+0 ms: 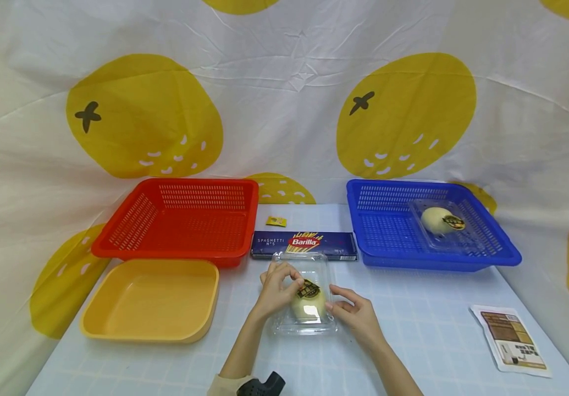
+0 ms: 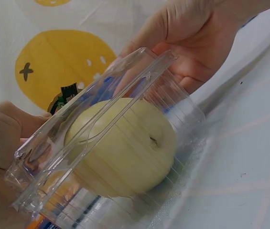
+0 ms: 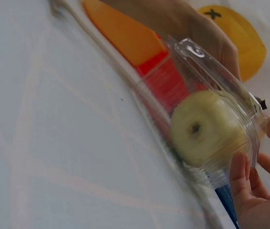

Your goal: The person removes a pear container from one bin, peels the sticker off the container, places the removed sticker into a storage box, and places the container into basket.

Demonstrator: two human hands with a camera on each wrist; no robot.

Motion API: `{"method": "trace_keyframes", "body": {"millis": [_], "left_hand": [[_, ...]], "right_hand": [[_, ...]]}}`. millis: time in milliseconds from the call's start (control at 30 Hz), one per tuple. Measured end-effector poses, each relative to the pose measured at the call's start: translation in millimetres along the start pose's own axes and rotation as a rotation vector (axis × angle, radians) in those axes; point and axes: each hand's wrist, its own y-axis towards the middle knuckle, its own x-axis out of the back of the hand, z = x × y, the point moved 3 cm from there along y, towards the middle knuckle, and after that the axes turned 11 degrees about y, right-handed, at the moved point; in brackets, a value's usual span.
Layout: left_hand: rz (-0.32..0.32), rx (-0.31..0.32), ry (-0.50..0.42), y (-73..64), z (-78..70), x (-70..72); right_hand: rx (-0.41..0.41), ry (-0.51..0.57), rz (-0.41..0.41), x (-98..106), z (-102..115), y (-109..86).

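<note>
On the table in front of me lies a clear plastic clamshell box [image 1: 280, 324] with a pale yellow-green round fruit [image 2: 125, 148] inside. A black and gold sticker [image 1: 309, 289] sits over the lid. My left hand [image 1: 276, 289] reaches across the box and pinches the sticker's edge between thumb and forefinger. In the left wrist view part of the sticker [image 2: 69, 95] stands up from the lid by the fingertips. On the box's right side, my right hand [image 1: 355, 313] touches the rim with thumb and forefinger set apart, its other fingers loosely bent.
Behind the box lies a blue spaghetti carton [image 1: 336, 242], with a small yellow packet [image 1: 276, 221] beyond it. A red basket [image 1: 205, 190] and yellow tub [image 1: 150, 308] stand left. At right, a blue basket [image 1: 378, 231] holds another boxed fruit [image 1: 435, 220]; a white-and-brown pouch [image 1: 511, 341] lies nearer.
</note>
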Motion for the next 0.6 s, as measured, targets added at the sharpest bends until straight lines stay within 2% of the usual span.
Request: {"method": "trace_keyframes", "body": {"millis": [467,600], "left_hand": [[0.001,0.006,-0.05,-0.5,0.9,0.5],[0.001,0.028,-0.076,-3.3,-20.8,10.5]], "right_hand": [[0.008,0.011,0.021,1,-2,0.8],[0.006,0.014,0.023,1,-2,0.7]]}}
